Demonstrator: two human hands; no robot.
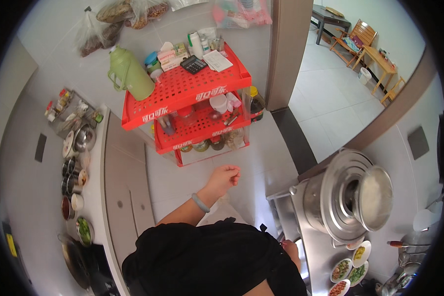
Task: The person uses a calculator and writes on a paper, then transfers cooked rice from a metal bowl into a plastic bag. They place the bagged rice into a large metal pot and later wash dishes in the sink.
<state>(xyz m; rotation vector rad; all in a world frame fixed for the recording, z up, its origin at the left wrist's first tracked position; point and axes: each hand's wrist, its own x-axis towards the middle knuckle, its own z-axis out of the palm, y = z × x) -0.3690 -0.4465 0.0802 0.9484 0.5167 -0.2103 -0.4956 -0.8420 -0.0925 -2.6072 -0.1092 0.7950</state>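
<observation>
My left hand (225, 180), with a grey band at the wrist, is held out over the tiled floor, in front of a red plastic tiered shelf (187, 92). Its fingers are curled in and nothing shows in them. My right hand (291, 251) is low beside the edge of the steel counter (316, 261), partly hidden by my black top; what it holds, if anything, is hidden. On that counter stand a large metal pot (314, 203) with a wide ringed top, a round metal pan (375, 198) of pale contents tilted on it, and several plates of chopped food (341, 270).
The shelf carries a green thermos jug (133, 76), a calculator (193, 64), papers (217, 60) and jars. Along the left counter (96, 207) are metal bowls, a bowl of green vegetables (84, 230) and a wok (74, 262). A doorway with a dark threshold (294, 140) lies ahead right.
</observation>
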